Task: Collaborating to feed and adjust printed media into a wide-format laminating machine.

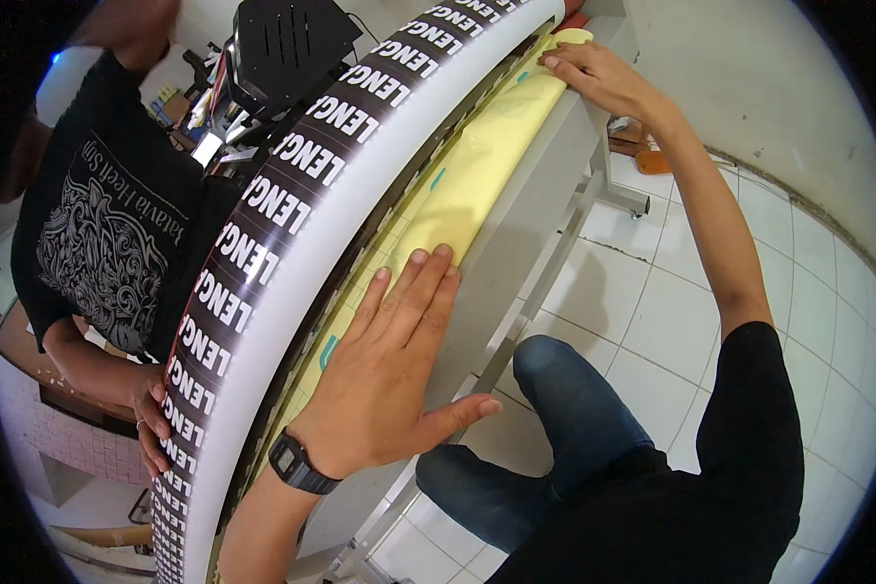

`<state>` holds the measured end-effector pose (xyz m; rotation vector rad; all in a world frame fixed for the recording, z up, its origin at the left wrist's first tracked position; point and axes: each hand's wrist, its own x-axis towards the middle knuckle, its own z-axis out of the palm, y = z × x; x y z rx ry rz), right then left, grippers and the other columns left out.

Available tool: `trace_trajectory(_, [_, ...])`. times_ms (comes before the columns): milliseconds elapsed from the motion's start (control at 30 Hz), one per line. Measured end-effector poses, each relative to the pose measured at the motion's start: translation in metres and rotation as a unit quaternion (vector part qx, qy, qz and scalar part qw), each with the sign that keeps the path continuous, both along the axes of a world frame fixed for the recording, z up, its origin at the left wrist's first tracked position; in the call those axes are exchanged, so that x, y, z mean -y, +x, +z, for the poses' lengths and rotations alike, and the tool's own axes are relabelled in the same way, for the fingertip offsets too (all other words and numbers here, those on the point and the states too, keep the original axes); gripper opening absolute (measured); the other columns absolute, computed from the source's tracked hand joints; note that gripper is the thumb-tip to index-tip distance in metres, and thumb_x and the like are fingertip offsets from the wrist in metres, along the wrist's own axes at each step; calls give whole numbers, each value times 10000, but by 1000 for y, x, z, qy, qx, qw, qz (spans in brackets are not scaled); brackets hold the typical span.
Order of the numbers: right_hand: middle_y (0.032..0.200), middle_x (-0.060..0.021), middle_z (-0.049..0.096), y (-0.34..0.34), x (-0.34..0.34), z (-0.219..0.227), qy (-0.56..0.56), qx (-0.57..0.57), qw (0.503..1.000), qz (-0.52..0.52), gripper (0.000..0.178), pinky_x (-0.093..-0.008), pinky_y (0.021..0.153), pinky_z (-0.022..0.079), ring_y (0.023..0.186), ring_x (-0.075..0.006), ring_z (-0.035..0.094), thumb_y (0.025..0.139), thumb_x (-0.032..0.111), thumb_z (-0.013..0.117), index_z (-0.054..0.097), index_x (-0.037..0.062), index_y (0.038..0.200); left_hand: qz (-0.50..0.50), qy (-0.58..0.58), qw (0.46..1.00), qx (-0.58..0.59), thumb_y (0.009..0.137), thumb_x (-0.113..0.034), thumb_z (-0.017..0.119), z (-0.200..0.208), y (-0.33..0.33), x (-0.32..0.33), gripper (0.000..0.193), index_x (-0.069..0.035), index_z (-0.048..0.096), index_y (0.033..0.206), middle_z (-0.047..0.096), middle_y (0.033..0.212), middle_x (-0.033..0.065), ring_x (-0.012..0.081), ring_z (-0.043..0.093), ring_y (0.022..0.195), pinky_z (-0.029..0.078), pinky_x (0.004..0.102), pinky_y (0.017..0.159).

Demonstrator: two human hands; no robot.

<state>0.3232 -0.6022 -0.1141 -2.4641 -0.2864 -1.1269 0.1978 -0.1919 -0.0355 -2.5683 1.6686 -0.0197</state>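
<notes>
A long yellow sheet [496, 136], smooth and rounded like a loose roll, runs along the edge of a grey machine. My left hand [384, 341], with a black digital watch on the wrist, lies flat on its near part, fingers spread and thumb out. At the far end my right hand [599, 78] curls its fingers over the yellow sheet; their undersides are hidden. Beside it, a wide white sheet printed with repeated white lettering on dark bands [292, 195] arches over the machine.
Across the printed sheet stands another person in a black T-shirt [107, 214], one hand [151, 419] at its edge. A black machine housing [287, 58] rises behind. The grey machine beam [516, 214] borders white floor tiles [613, 282]. An orange object [654, 163] lies by the wall.
</notes>
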Motion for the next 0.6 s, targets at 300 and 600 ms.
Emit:
trace_trajectory(300, [1023, -157, 680, 9, 24, -10, 54, 25, 998, -7, 430, -357, 839, 471, 929, -317, 604, 953, 391, 494, 674, 16, 1063, -38, -35, 998, 40, 808, -448, 700, -9, 19, 30, 943, 97, 252, 1435, 269, 1500, 260, 387, 238, 1417, 187, 461, 1167])
trace_trajectory(600, [1159, -150, 642, 37, 39, -18, 130, 65, 989, 34, 398, -350, 951, 435, 1096, -262, 570, 868, 388, 618, 711, 52, 1061, -73, -75, 992, 64, 864, -495, 629, -22, 61, 84, 904, 138, 277, 1405, 284, 1477, 304, 395, 258, 1406, 184, 451, 1166])
